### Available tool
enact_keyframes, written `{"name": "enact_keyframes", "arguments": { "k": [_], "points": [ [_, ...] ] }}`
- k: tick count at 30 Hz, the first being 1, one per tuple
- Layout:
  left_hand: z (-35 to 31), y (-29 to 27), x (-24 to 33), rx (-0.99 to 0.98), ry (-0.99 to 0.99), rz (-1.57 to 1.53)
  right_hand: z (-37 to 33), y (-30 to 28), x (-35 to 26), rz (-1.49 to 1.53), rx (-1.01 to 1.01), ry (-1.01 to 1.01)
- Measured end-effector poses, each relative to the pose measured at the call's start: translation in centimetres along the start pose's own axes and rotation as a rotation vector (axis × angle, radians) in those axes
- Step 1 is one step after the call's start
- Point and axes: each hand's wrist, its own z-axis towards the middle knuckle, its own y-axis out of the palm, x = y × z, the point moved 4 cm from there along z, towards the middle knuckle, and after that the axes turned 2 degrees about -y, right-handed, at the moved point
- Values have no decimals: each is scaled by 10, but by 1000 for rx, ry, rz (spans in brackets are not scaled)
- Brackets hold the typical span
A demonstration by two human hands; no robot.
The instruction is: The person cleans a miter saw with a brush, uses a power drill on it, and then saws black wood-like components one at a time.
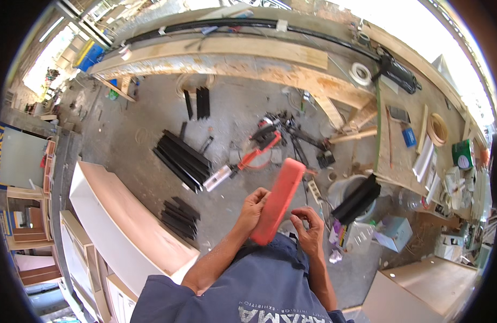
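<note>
A long, flat red object with rounded ends point(279, 202), perhaps a case, stands tilted in front of my body, slightly blurred. Its left side is gripped by my left hand point(254, 209), whose fingers partly disappear behind it. Just right of the red object, and apart from it, my right hand point(308, 225) is raised with fingers curled and the thumb close to the forefinger. Whatever that hand may hold is too small to make out. Beyond the hands, a red and black power tool on a stand point(267, 140) sits on the concrete floor.
Black strips point(181, 160) lie in bundles on the floor at left. A long wooden bench point(216, 65) crosses the far side. Black pieces point(357, 199) rest across a bucket at right. Wooden cabinet panels point(132, 215) stand at near left, and a cluttered worktable point(407, 156) at right.
</note>
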Motion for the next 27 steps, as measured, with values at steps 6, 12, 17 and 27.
{"name": "enact_keyframes", "arguments": {
  "k": [6,12,17,27],
  "points": [
    [-58,101,-68,-154,-129,224,-104,-75,49,470,102,127],
    [-96,143,-117,-502,-208,452,-184,-121,81,527,133,158],
    [-136,152,-125,-624,-192,685,-243,-111,86,619,238,115],
    [-192,122,-170,-866,-226,838,-356,-41,105,614,585,123]
  ]
}}
